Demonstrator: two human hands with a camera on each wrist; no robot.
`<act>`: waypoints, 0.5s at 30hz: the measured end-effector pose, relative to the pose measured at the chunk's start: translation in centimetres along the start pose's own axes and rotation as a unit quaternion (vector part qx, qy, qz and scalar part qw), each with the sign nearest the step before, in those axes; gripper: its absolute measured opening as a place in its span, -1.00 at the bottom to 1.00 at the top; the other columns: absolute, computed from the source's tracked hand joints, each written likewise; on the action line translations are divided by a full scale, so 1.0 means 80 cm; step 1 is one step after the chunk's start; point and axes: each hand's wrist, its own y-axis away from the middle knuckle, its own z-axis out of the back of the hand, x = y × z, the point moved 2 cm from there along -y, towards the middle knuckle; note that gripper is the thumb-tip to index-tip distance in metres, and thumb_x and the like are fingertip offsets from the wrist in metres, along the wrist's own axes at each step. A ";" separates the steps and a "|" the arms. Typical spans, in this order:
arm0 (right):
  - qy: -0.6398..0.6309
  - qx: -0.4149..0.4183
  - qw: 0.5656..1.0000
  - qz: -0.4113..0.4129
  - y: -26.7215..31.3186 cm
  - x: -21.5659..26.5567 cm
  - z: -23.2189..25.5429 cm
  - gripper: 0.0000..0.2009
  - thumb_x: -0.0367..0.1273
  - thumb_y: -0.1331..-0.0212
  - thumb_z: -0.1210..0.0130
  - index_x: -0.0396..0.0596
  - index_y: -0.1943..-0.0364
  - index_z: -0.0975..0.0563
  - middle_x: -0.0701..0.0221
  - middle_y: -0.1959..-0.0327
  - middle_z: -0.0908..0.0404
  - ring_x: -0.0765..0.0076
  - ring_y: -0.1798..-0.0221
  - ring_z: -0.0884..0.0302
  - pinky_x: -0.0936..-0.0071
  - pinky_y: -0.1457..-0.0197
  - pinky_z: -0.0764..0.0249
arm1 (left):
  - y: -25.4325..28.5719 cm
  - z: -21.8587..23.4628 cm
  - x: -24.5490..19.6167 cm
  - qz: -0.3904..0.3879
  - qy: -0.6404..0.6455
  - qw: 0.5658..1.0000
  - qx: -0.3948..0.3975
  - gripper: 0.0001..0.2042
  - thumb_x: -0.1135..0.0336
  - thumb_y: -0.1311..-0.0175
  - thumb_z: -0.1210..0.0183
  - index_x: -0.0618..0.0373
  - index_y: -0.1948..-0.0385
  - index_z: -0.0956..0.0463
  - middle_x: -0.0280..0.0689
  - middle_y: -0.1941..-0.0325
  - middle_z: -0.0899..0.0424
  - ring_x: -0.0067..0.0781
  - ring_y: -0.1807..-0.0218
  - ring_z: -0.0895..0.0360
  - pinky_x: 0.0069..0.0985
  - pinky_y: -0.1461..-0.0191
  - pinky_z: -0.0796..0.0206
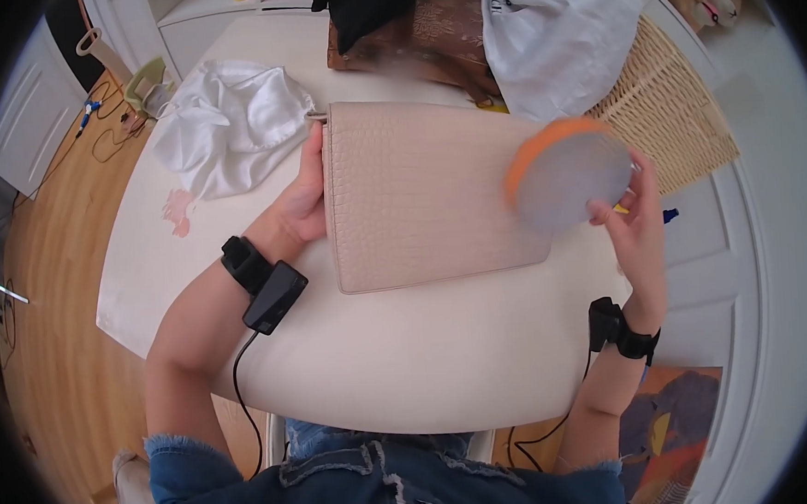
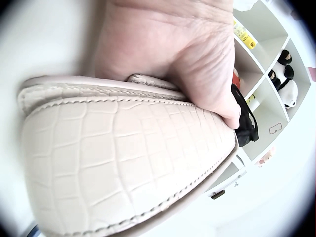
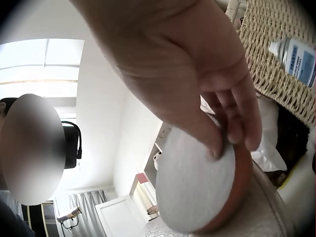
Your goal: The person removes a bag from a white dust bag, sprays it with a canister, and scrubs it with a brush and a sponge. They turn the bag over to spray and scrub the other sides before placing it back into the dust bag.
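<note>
A beige handbag (image 1: pixel 419 196) with a crocodile-embossed surface lies over the white table in the head view. At its left side my left hand (image 1: pixel 306 198) grips the edge, the thumb along the stitched side panel (image 2: pixel 123 153) in the left wrist view and the other fingers hidden. My right hand (image 1: pixel 637 224) pinches a round pad (image 1: pixel 577 181) by its rim, thumb on the pale fuzzy face and fingers behind it. The pad has an orange edge, looks blurred in the head view and overlaps the bag's right end.
A crumpled white satin cloth (image 1: pixel 230 129) lies left of the bag on the table (image 1: pixel 410 362). Behind stand a brown patterned box (image 1: pixel 450 27) and a white drawstring bag (image 1: pixel 561 34). At the right is a woven basket (image 1: pixel 680 96); a spray can (image 3: pixel 298 61) rests against the weave.
</note>
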 end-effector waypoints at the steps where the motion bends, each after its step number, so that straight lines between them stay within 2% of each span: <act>1: -0.018 -0.030 0.999 0.002 -0.003 0.002 0.000 -0.40 -0.62 -0.02 -0.18 -0.12 -0.22 -0.27 0.30 0.00 -0.43 0.48 0.25 -0.44 0.57 0.30 -0.51 | -0.001 0.004 0.001 0.004 0.022 0.999 0.025 -0.20 -0.44 -0.27 0.34 0.02 -0.34 -0.17 -0.20 -0.35 -0.31 -0.29 -0.32 -0.31 -0.26 -0.36 -0.19; 2: -0.017 -0.032 0.999 0.002 -0.002 0.000 0.003 -0.40 -0.62 -0.02 -0.18 -0.12 -0.22 -0.27 0.30 0.00 -0.43 0.48 0.25 -0.44 0.57 0.30 -0.51 | -0.002 0.008 0.001 0.007 0.044 0.998 0.050 -0.20 -0.44 -0.28 0.35 0.01 -0.35 -0.17 -0.21 -0.35 -0.31 -0.29 -0.32 -0.32 -0.26 -0.36 -0.20; 4: 0.021 0.062 0.998 0.009 0.001 -0.007 0.005 -0.40 -0.61 -0.01 -0.19 -0.12 -0.21 -0.28 0.31 -0.01 -0.43 0.49 0.29 -0.43 0.59 0.30 -0.50 | -0.005 0.016 0.002 0.006 0.056 0.996 0.070 -0.21 -0.43 -0.28 0.36 0.01 -0.35 -0.17 -0.21 -0.36 -0.31 -0.29 -0.32 -0.31 -0.26 -0.36 -0.20; 5: 0.021 0.062 0.998 0.009 0.002 -0.004 0.006 -0.40 -0.61 -0.01 -0.19 -0.12 -0.21 -0.28 0.31 -0.01 -0.43 0.49 0.29 -0.43 0.59 0.30 -0.50 | -0.005 0.018 0.002 0.005 0.067 0.994 0.088 -0.21 -0.43 -0.28 0.36 0.01 -0.35 -0.16 -0.21 -0.36 -0.31 -0.29 -0.32 -0.31 -0.26 -0.36 -0.19; 7: 0.138 0.274 0.952 -0.007 0.008 -0.001 0.000 -0.40 -0.61 0.00 -0.21 -0.11 -0.20 -0.29 0.31 -0.02 -0.42 0.49 0.30 -0.42 0.59 0.30 -0.50 | -0.005 0.021 0.003 0.006 0.077 0.991 0.111 -0.20 -0.44 -0.28 0.36 0.01 -0.35 -0.16 -0.21 -0.36 -0.30 -0.28 -0.33 -0.31 -0.26 -0.37 -0.19; 11: 0.141 0.248 0.958 -0.012 0.005 -0.012 0.009 -0.38 -0.61 0.02 -0.22 -0.10 -0.20 -0.28 0.33 0.02 -0.43 0.50 0.30 -0.41 0.58 0.28 -0.50 | -0.005 0.019 0.003 0.006 0.097 0.983 0.155 -0.19 -0.45 -0.26 0.36 -0.01 -0.36 -0.14 -0.21 -0.37 -0.29 -0.27 -0.34 -0.29 -0.24 -0.37 -0.18; 13: 0.017 0.025 1.000 -0.002 -0.001 -0.015 0.023 -0.36 -0.62 0.02 -0.22 -0.09 -0.22 -0.27 0.33 0.06 -0.45 0.51 0.26 -0.44 0.56 0.27 -0.50 | -0.005 0.021 0.003 0.009 0.091 0.985 0.147 -0.18 -0.46 -0.25 0.36 -0.02 -0.37 -0.14 -0.21 -0.37 -0.28 -0.26 -0.35 -0.28 -0.24 -0.38 -0.17; 14: 0.017 0.025 1.000 -0.002 -0.004 -0.015 0.023 -0.36 -0.62 0.02 -0.22 -0.09 -0.22 -0.27 0.33 0.06 -0.45 0.51 0.26 -0.44 0.56 0.27 -0.50 | -0.005 0.021 0.003 0.010 0.084 0.987 0.139 -0.17 -0.47 -0.24 0.36 -0.02 -0.37 -0.13 -0.21 -0.38 -0.27 -0.26 -0.35 -0.27 -0.24 -0.39 -0.17; 15: -0.006 -0.013 1.000 0.002 -0.007 -0.015 0.023 -0.35 -0.62 0.02 -0.22 -0.08 -0.23 -0.25 0.33 0.08 -0.45 0.51 0.24 -0.45 0.57 0.28 -0.50 | -0.006 0.022 0.003 0.011 0.084 0.987 0.140 -0.17 -0.47 -0.24 0.36 -0.02 -0.37 -0.13 -0.21 -0.38 -0.27 -0.26 -0.35 -0.27 -0.24 -0.39 -0.17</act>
